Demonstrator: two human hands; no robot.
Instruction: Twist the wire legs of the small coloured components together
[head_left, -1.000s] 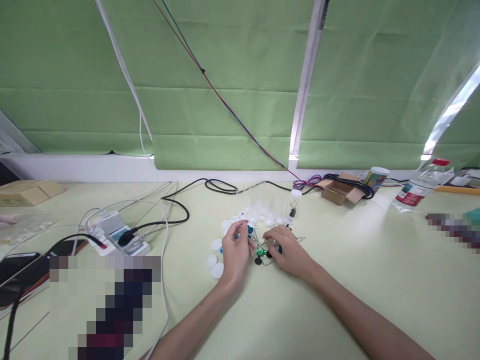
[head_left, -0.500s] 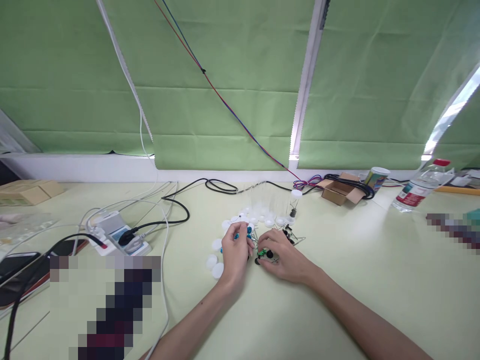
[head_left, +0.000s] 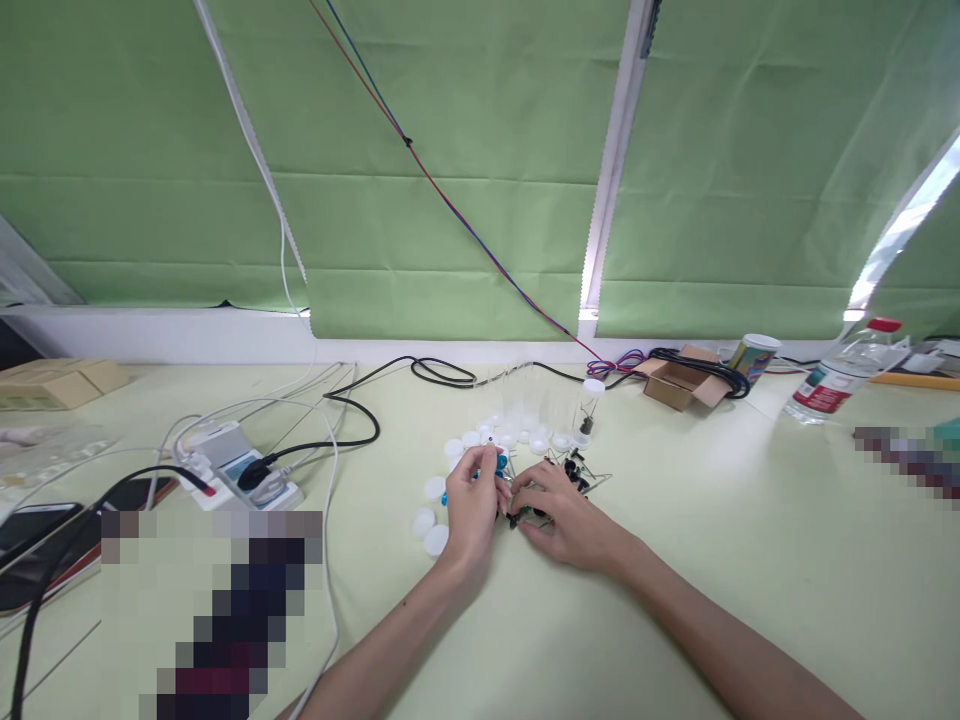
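Note:
My left hand (head_left: 472,505) is closed, its fingertips pinched together; what they hold is too small to name. Small blue parts (head_left: 502,462) show beside its fingers. Just to the right, my right hand (head_left: 570,515) has curled fingers down among small black parts with thin metal legs (head_left: 576,470). A small black piece (head_left: 514,521) lies by its fingertips, and whether they grip it is hidden. White round caps (head_left: 436,541) lie left of and behind my left hand. Behind both hands stand clear tubes (head_left: 559,410); one capped tube (head_left: 590,405) contains a dark part with wire legs.
A white power strip (head_left: 251,480) with plugged cables and phones (head_left: 37,525) are at left. Along the back are a black cable (head_left: 442,372), an open cardboard box (head_left: 679,380) and a can (head_left: 752,358). A water bottle (head_left: 832,380) stands at right.
My right hand's fingers have shifted slightly left, toward my left hand, and now cover most of the green piece seen before. My left hand has barely moved.

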